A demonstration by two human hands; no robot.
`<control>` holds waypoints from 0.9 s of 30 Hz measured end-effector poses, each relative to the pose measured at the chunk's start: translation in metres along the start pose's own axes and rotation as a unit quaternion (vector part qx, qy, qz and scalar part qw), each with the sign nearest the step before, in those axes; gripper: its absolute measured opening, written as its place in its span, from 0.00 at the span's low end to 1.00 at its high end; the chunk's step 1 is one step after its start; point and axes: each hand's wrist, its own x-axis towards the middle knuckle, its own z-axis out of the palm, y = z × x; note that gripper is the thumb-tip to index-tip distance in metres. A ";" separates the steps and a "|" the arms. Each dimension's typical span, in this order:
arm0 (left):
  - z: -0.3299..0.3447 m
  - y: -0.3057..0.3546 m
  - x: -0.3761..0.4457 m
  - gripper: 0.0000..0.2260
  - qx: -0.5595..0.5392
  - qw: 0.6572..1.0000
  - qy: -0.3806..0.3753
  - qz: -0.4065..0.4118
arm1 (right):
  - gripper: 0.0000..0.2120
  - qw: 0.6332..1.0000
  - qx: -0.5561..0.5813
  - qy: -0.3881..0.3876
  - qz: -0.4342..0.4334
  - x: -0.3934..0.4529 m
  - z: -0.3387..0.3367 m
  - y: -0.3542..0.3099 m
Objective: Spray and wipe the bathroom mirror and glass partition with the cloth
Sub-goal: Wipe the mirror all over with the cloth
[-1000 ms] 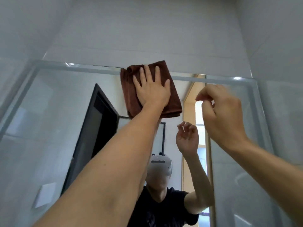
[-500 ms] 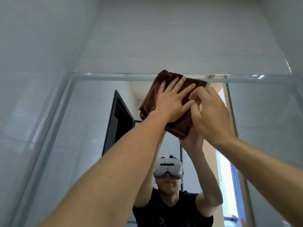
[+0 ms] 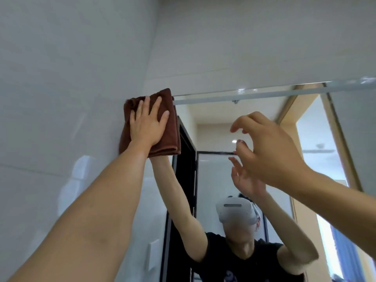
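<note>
Up high, the left hand (image 3: 147,124) lies flat, fingers (image 3: 155,105) straight and slightly apart, pressing the folded brown cloth (image 3: 171,129) against the top left corner of the mirror (image 3: 223,169). The cloth overlaps the mirror's upper edge and left edge, so part of it lies on the pale wall tile (image 3: 61,78) beside the glass. The right hand (image 3: 270,153) is raised in front of the mirror, apart from the cloth, fingers loosely curled and spread, holding nothing; whether it touches the glass I cannot tell. The mirror reflects both raised arms, a dark door frame (image 3: 184,180), a white wall switch (image 3: 153,254) and a lit doorway at right.
</note>
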 end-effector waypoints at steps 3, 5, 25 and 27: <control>0.006 0.028 -0.010 0.28 -0.018 0.996 0.002 -0.084 | 0.12 0.999 -0.030 -0.018 0.007 -0.011 -0.016 0.018; 0.008 0.053 -0.021 0.29 -0.029 0.992 0.010 -0.120 | 0.13 0.998 -0.052 -0.025 0.024 -0.016 -0.027 0.036; 0.016 0.478 -0.098 0.29 -0.084 0.990 -0.016 0.115 | 0.09 0.957 -0.155 0.008 0.243 -0.091 -0.190 0.218; 0.015 0.509 -0.096 0.29 -0.085 0.989 -0.022 0.122 | 0.10 0.955 -0.168 0.003 0.245 -0.099 -0.204 0.230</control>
